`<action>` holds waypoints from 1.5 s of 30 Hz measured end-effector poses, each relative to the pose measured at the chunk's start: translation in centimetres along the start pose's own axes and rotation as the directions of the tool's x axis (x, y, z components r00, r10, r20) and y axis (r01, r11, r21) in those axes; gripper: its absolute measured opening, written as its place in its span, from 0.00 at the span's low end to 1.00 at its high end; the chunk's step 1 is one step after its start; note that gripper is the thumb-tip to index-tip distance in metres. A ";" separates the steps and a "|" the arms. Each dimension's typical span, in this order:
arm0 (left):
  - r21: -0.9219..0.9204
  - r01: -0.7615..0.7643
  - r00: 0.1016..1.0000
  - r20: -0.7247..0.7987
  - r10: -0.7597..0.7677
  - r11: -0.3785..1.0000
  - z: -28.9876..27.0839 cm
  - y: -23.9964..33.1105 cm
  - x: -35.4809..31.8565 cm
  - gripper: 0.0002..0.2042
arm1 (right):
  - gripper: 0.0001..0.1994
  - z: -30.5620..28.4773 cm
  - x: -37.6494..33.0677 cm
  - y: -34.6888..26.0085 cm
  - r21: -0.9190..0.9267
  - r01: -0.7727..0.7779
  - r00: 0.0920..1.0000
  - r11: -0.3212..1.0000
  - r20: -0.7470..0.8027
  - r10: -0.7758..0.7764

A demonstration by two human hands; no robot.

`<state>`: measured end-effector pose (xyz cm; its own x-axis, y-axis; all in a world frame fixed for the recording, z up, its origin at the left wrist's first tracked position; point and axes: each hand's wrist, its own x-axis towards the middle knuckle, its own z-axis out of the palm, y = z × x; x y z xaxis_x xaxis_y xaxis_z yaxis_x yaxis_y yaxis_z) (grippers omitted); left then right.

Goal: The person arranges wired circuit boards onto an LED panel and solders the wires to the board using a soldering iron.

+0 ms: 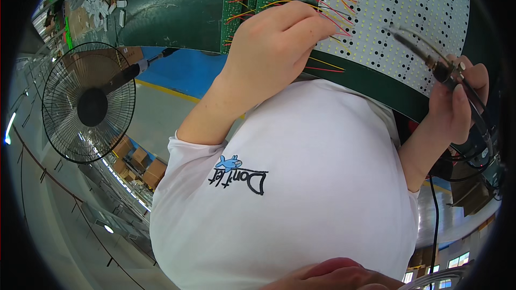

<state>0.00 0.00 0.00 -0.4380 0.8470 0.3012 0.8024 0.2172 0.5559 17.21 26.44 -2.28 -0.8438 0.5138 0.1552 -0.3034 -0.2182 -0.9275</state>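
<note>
Dark-green, glossy work surface [172,11] spans the top of the head view; beyond its edge show a black wire-cage fan [92,106], bright blue flooring [201,70] and brown cardboard boxes [156,172]. On it lies a white rectangular panel [371,53] speckled with tiny yellowish components and round black spots. Narrow green circuit boards [234,5] sit to its left, and thin red and yellow wires [325,69] fan out onto the panel. The left hand [274,37] has thumb and forefinger brought together among these wires; I cannot tell whether one is pinched. The right hand [457,99] grips a dark pencil-shaped soldering iron [413,47], with a slim tube beside its shaft and the tip over the panel. Careful work here probably means steadying each wire end by its insulation, keeping fingertips clear of the metal tip, and not dragging neighbouring strands.
</note>
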 end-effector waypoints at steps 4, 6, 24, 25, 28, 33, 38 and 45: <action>0.058 0.009 0.998 -0.059 -0.005 0.998 0.5 -0.3 -0.3 0.13 | 0.17 1.3 -0.6 -0.4 -0.110 -0.032 0.998 0.993 0.049 0.038; 0.096 -0.011 0.996 -0.092 0.020 0.995 0.8 -0.4 -0.6 0.14 | 0.18 2.7 -0.8 -0.7 -0.170 -0.046 0.998 0.984 0.027 0.052; 0.110 -0.022 0.995 -0.092 0.033 0.994 0.9 -0.5 -1.0 0.16 | 0.21 4.5 -0.7 -0.8 -0.303 -0.127 0.992 0.944 -0.037 0.122; 0.111 -0.031 0.994 -0.096 0.042 0.993 0.9 -0.5 -1.0 0.16 | 0.21 4.4 -0.6 -0.8 -0.301 -0.124 0.992 0.946 -0.022 0.123; 0.111 -0.038 0.994 -0.101 0.049 0.993 0.9 -0.5 -0.9 0.15 | 0.20 4.3 -0.5 -0.7 -0.314 -0.110 0.993 0.943 0.009 0.119; 0.114 -0.048 0.991 -0.117 0.062 0.992 1.0 -0.7 -0.9 0.15 | 0.18 4.1 -0.5 -0.5 -0.331 -0.082 0.993 0.940 0.050 0.104; 0.106 -0.052 0.992 -0.113 0.064 0.993 1.1 -0.7 -0.9 0.15 | 0.16 4.1 -0.5 -0.5 -0.357 -0.077 0.993 0.931 0.057 0.104; 0.107 -0.060 0.991 -0.114 0.072 0.992 1.1 -0.7 -0.9 0.15 | 0.16 3.9 -0.4 -0.4 -0.357 -0.070 0.992 0.932 0.073 0.103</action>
<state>0.25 -0.38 -1.53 -0.4224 0.7994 0.4273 0.8659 0.2164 0.4510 15.98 23.10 -0.67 -0.9007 0.4264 0.0833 -0.0653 0.0567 -0.9963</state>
